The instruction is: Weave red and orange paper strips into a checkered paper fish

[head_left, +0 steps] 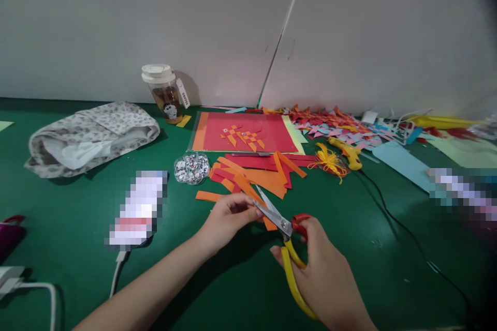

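The left hand (232, 221) pinched an orange strip (248, 190) jutting past its closed fingertips while the right hand (330, 265) curled around blade-parted scissors (286, 227).

Most fingers of the right hand (326, 266) are hidden around the scissors (285, 227) — and an orange strip (271, 225) by the left hand (229, 219) is partly covered, so its hold cannot be told. Left of that hand, the phone (140, 209) is blurred into blocks; farther out, a magenta object (10, 238) and white adapter (8, 275) are cut off. Well right of the right hand, a pixelated thing (466, 191) is unreadable.
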`<state>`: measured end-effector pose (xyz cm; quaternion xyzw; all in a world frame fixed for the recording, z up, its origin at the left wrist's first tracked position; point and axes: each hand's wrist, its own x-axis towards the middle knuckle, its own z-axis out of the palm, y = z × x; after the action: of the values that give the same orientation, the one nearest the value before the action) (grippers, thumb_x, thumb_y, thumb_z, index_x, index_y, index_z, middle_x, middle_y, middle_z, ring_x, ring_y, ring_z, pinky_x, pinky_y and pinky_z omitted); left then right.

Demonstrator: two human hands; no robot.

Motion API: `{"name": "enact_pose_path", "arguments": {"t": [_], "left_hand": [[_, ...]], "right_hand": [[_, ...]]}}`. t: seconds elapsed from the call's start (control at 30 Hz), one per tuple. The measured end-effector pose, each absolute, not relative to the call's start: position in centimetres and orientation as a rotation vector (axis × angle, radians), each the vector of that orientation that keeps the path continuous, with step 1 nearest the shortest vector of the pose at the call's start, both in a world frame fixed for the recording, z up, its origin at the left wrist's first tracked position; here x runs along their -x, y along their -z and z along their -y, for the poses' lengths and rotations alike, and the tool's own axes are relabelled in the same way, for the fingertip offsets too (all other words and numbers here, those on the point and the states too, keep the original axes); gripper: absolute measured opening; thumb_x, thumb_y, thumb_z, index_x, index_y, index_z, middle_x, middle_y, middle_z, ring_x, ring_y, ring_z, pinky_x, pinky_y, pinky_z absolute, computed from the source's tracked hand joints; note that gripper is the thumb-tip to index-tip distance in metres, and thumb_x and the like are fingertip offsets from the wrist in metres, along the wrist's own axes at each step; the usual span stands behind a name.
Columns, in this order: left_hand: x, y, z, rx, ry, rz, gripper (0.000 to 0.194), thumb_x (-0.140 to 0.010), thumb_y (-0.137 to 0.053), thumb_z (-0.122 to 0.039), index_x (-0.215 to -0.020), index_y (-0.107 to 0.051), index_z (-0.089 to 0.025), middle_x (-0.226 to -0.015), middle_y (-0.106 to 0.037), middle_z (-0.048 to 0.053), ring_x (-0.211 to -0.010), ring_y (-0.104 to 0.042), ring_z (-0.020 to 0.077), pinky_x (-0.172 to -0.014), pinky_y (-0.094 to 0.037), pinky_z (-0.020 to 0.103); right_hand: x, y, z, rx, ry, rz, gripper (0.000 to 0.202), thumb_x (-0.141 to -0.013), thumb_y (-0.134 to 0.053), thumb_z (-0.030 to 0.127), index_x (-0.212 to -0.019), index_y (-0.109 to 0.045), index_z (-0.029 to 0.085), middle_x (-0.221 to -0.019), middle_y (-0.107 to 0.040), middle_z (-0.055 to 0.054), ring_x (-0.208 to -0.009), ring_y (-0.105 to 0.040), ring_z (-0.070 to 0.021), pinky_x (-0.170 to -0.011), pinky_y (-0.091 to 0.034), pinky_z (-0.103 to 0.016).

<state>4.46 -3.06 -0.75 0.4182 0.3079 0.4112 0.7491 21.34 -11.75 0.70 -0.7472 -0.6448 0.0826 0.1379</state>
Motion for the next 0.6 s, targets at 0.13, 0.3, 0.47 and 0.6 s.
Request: {"name": "enact_pose_path", "arguments": {"t": [0.13,0.3,0.47,0.6], "left_hand": [[-4.44,0.60,3.09,-0.906,-0.887,-0.702,0.013,-0.064,-0.076,-0.024,-0.068,-0.068,-0.014,-0.065,-0.069,0.000,-0.062,-0.062,0.0107,-0.065,-0.050,0.022],[-4.38,0.53,3.06,-0.906,-0.887,-0.725,0.018,-0.061,-0.078,-0.028,-0.067,-0.067,-0.015,-0.065,-0.068,0.001,-0.062,-0.063,0.0130,-0.066,-0.050,0.026],[-4.39,0.61,3.12,-0.927,-0.882,-0.720,0.019,-0.062,-0.077,-0.030,-0.068,-0.067,-0.015,-0.066,-0.068,0.001,-0.064,-0.062,0.0133,-0.068,-0.049,0.027],[-4.29,0.63,3.02,-0.954,-0.887,-0.733,0.020,-0.064,-0.076,-0.031,-0.069,-0.067,-0.014,-0.067,-0.067,0.001,-0.064,-0.061,0.0123,-0.065,-0.047,0.025]], "right_hand": [[-21.24,-0.71,11.59,2.142,-0.246,1.862,0.036,-0.075,-0.054,0.052,-0.092,-0.044,0.022,-0.085,-0.060,-0.005,-0.071,-0.062,-0.0227,-0.052,-0.043,-0.027],[-21.25,-0.72,11.48,2.121,-0.234,1.862,0.035,-0.075,-0.055,0.049,-0.095,-0.045,0.022,-0.089,-0.060,-0.006,-0.074,-0.062,-0.0234,-0.054,-0.044,-0.028],[-21.17,-0.78,11.38,2.121,-0.262,1.854,0.035,-0.074,-0.056,0.050,-0.093,-0.045,0.023,-0.089,-0.060,-0.006,-0.076,-0.062,-0.0234,-0.056,-0.045,-0.029],[-21.39,-0.61,11.39,2.145,-0.329,1.788,0.036,-0.072,-0.059,0.051,-0.092,-0.046,0.024,-0.082,-0.060,-0.003,-0.069,-0.061,-0.0207,-0.055,-0.046,-0.028]]}}
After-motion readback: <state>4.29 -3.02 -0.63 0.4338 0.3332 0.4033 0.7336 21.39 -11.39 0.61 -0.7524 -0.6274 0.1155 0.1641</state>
